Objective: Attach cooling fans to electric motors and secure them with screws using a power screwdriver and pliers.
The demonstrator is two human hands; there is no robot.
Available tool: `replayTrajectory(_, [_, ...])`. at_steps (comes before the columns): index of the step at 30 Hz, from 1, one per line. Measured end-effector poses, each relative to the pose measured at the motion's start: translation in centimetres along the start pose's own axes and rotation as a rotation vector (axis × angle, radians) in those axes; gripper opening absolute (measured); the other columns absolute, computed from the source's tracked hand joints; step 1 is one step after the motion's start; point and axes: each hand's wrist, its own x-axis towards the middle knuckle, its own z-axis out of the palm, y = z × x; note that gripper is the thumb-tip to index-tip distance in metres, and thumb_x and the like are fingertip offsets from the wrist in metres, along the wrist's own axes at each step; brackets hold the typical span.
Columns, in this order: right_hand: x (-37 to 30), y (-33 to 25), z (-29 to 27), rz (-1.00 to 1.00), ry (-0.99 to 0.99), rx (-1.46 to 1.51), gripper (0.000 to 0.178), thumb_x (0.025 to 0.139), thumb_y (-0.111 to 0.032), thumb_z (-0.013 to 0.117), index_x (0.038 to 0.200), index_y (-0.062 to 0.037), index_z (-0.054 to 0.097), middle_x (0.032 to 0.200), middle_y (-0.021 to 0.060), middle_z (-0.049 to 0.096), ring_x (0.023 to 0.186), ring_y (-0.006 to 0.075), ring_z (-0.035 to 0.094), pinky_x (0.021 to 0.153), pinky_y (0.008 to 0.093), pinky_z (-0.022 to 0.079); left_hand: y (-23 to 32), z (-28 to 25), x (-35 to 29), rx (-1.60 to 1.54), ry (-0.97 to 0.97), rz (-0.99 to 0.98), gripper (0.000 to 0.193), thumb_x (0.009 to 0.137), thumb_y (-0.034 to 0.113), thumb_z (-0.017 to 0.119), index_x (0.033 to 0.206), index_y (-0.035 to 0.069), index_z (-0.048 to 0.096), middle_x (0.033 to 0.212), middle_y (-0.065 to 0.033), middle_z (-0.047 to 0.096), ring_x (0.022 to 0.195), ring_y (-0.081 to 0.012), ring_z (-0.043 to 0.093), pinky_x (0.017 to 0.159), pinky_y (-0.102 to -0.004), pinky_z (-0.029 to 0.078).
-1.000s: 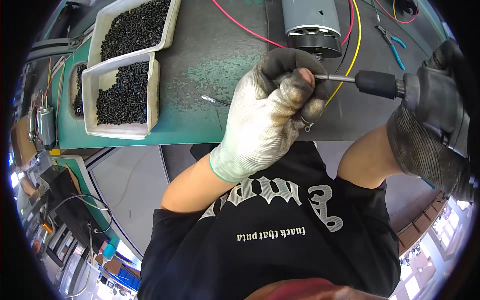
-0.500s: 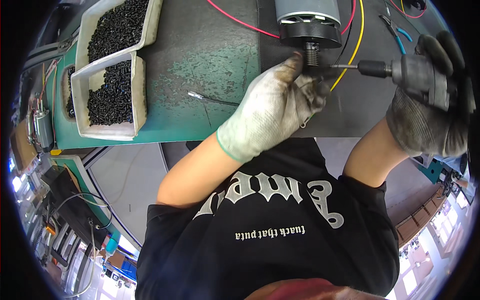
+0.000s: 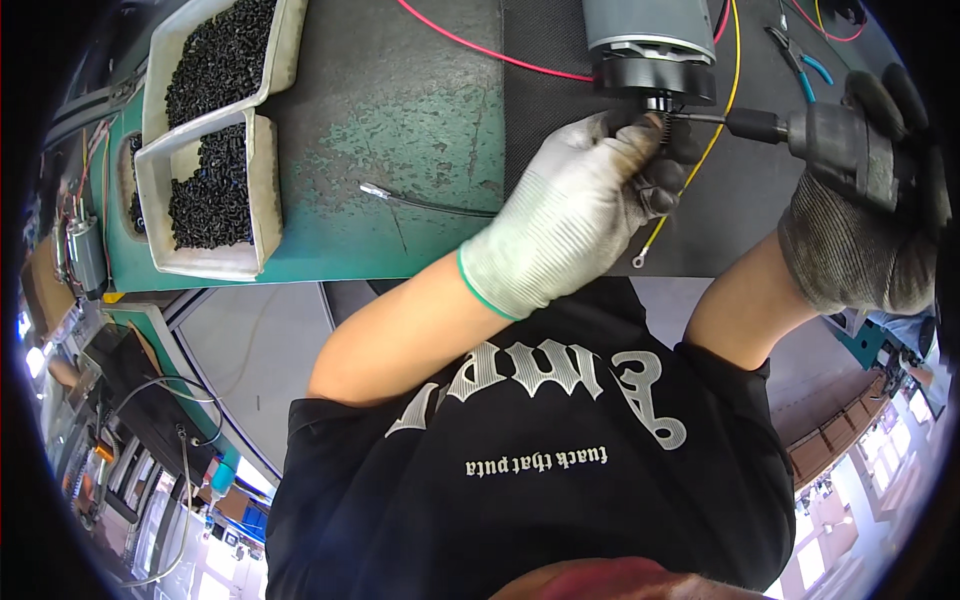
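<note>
My left hand (image 3: 575, 200), nearer, curls around the shaft (image 3: 659, 103); its hold I can't tell. My right hand (image 3: 840, 250) grips the driver (image 3: 845, 150), pointing left. The motor (image 3: 650, 45) lies beyond, axis near-to-far.

The surface (image 3: 340, 235) is green, scuffed to dark grey in its middle, with a dark mat (image 3: 720, 235) covering its right part to the near edge. Toward the left edge stand two whitish bins (image 3: 266, 185), one behind the other, holding small black parts (image 3: 210, 205). A dark cable (image 3: 440, 207) with a bare metal tip lies between bins and mat. On the mat are a grey motor (image 3: 650, 35), a yellow wire (image 3: 737, 60) ending in a ring terminal (image 3: 639, 261) close to the near edge, and blue-handled pliers (image 3: 794, 57) farther right. A red wire (image 3: 520, 66) crosses the mat's left edge.
</note>
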Motion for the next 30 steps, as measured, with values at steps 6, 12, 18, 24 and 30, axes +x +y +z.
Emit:
replayTrajectory(6, [-1.1, -3.6, -3.6, -0.007, 0.025, -0.017, 0.029, 0.086, -0.004, 0.051, 0.114, 0.0041, 0.050, 0.102, 0.0178, 0.051, 0.093, 0.0278, 0.048, 0.074, 0.0393, 0.047, -0.1, 2.1, -0.3, 0.538, 0.270, 0.119, 0.023, 0.094, 0.015, 0.063, 0.106, -0.004, 0.058, 0.091, -0.0101, 0.067, 0.073, -0.0117, 0.064, 0.068, -0.0248, 0.053])
replayTrajectory(12, [-1.6, -2.9, -3.2, -0.033, 0.028, -0.050, 0.028, 0.086, -0.004, 0.051, 0.112, 0.0047, 0.050, 0.101, 0.0179, 0.050, 0.093, 0.0277, 0.047, 0.072, 0.0394, 0.047, -1.1, 2.7, 0.6, 0.729, 0.311, 0.148, 0.024, 0.091, 0.012, 0.067, 0.104, -0.005, 0.058, 0.085, -0.0087, 0.067, 0.068, -0.0100, 0.064, 0.062, -0.0238, 0.054])
replayTrajectory(18, [-1.7, -2.4, -3.8, -0.035, 0.031, -0.074, 0.026, 0.086, -0.004, 0.051, 0.111, 0.0054, 0.051, 0.100, 0.0179, 0.050, 0.092, 0.0277, 0.047, 0.071, 0.0395, 0.047, -1.5, 3.1, 1.0, 0.733, 0.338, 0.143, 0.024, 0.090, 0.012, 0.069, 0.104, -0.005, 0.058, 0.084, -0.0083, 0.067, 0.069, -0.0107, 0.065, 0.063, -0.0251, 0.056])
replayTrajectory(24, [-2.0, -3.7, -5.5, -0.022, -0.015, -0.048, 0.025, 0.086, -0.004, 0.051, 0.109, 0.0060, 0.051, 0.100, 0.0179, 0.050, 0.091, 0.0276, 0.046, 0.070, 0.0396, 0.047, -2.5, 2.2, 1.1, -0.176, 0.088, 0.000, 0.025, 0.094, 0.017, 0.065, 0.106, -0.004, 0.058, 0.086, -0.0095, 0.068, 0.069, -0.0125, 0.066, 0.065, -0.0258, 0.056])
replayTrajectory(30, [-1.5, -4.6, -5.9, -0.114, 0.162, -0.154, 0.026, 0.082, -0.002, 0.054, 0.107, 0.0055, 0.053, 0.102, 0.0158, 0.047, 0.090, 0.0250, 0.041, 0.074, 0.0387, 0.045, -1.9, 2.7, 0.9, 0.235, 0.186, 0.088, 0.022, 0.096, 0.017, 0.060, 0.102, -0.004, 0.059, 0.085, -0.0102, 0.067, 0.065, -0.0125, 0.065, 0.060, -0.0243, 0.053])
